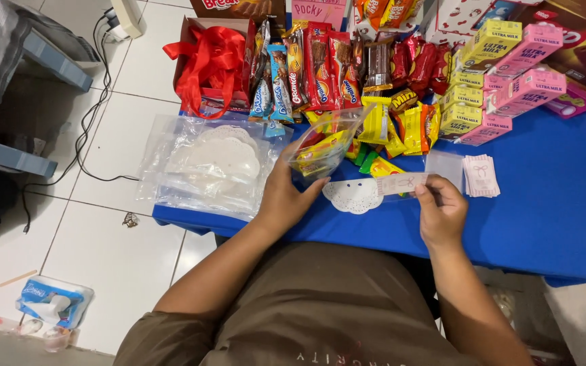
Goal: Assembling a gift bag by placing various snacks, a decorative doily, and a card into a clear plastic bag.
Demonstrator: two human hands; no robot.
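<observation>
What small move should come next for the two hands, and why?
Probably bring the right hand with its small pale label strip over to the clear bag. The left hand holds that bag upright, already filled with snack packets, and the strip is raised near it but not yet touching.

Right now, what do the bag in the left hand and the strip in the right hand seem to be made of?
The bag in the left hand looks like thin clear glossy plastic: snacks show through it and it glints. The strip in the right hand seems matte pale pink paper, perhaps a sticker, since it holds flat.
</observation>
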